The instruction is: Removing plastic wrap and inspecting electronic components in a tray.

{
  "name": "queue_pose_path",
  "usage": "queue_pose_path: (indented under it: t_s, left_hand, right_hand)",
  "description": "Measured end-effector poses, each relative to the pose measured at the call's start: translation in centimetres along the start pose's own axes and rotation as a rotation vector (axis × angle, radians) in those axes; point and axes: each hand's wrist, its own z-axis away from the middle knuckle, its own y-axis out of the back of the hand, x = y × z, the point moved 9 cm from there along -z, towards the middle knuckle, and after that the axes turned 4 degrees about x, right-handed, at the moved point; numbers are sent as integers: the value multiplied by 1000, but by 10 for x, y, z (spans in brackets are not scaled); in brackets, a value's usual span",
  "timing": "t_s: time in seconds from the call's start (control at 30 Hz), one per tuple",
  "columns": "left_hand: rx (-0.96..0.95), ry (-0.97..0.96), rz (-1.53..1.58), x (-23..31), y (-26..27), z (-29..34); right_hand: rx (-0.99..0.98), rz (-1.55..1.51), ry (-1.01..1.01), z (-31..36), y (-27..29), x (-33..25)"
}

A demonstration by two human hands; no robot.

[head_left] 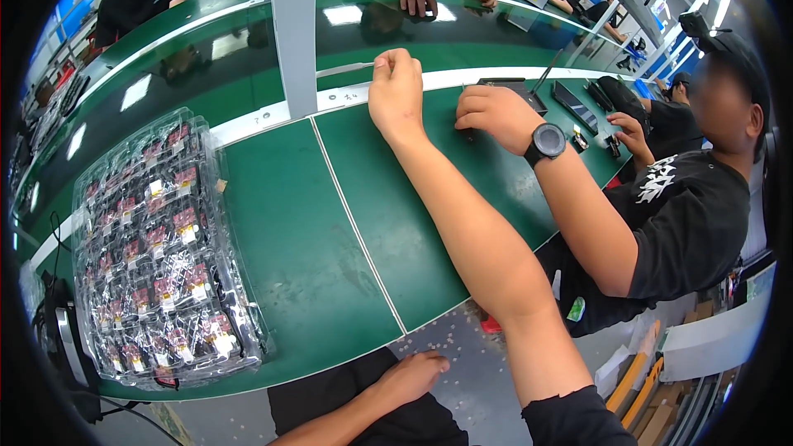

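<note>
My right arm reaches far across the green bench (293, 231), and my right hand (398, 92) is closed near the white rail at its far edge. Between its fingertips is a thin silver-grey strip (347, 68), pointing left toward the grey post; its exact kind cannot be made out. My left hand (417, 376) lies low over my dark-clothed lap, holding nothing, its fingers loosely stretched out. To the left on the bench stands a stack of clear plastic trays (165, 256), filled with several small black and red electronic parts.
A grey upright post (289, 33) rises at the bench's far edge. At right, a co-worker's watch-wearing hand (500, 118) is near a dark tray (516, 92). A black phone-like device (574, 106) lies farther right. Beyond the rail runs a shiny green belt (223, 54).
</note>
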Motion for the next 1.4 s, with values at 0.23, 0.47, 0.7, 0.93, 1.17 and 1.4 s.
queue_pose_path:
  t_s: [0.23, 0.47, 0.7, 0.93, 1.17, 1.4]
  left_hand:
    - [11, -5, 10, -2, -2, -1]
    - [0, -9, 9, -1, -2, -1]
    - [-4, -7, 22, 0, -2, -1]
    - [-9, -14, 21, -1, -5, -2]
    - [-20, -22, 42, 4, 2, -3]
    - [-16, -31, 49, 5, 0, -3]
  right_hand:
    - [-11, -346, -184, -6, -2, 16]
    - [80, -575, -357, -8, 7, 23]
    - [6, -603, -400, -2, 2, 21]
    - [-52, -573, -369, 0, 0, 16]
    - [-65, -556, -339, -2, -6, 17]
    - [6, -458, -259, -9, -6, 30]
